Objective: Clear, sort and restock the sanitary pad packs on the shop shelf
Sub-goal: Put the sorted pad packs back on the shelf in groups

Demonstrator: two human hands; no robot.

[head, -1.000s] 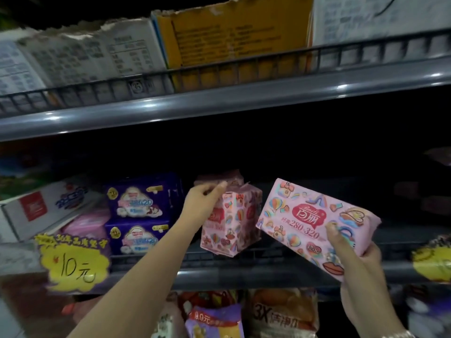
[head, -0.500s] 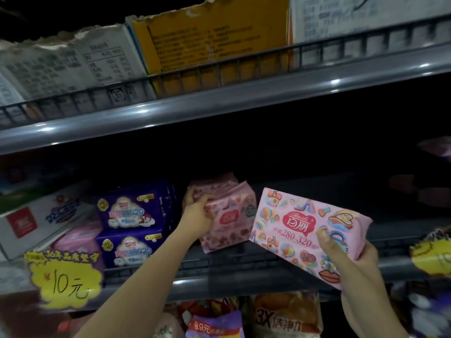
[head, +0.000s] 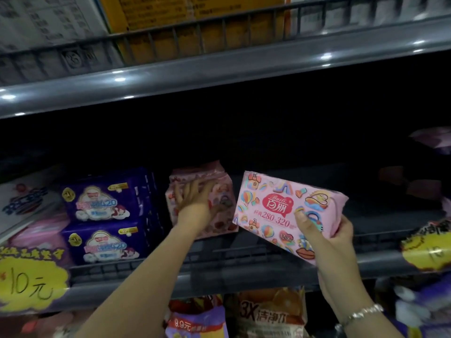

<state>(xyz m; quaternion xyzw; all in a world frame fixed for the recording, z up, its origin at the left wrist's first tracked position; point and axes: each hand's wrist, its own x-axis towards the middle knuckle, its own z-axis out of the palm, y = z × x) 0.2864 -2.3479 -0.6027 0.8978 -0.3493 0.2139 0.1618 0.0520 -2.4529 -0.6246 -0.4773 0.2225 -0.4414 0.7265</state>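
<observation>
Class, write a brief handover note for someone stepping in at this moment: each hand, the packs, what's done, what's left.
Left hand: fingers spread flat, pressing the pink patterned pack standing on the grey metal shelf.
Right hand: grips a second pink cartoon-printed pack, held in the air before the shelf.
Two dark purple packs are stacked to the left.
Done: one pink pack shelved.
Left: place the held pack beside it.
</observation>
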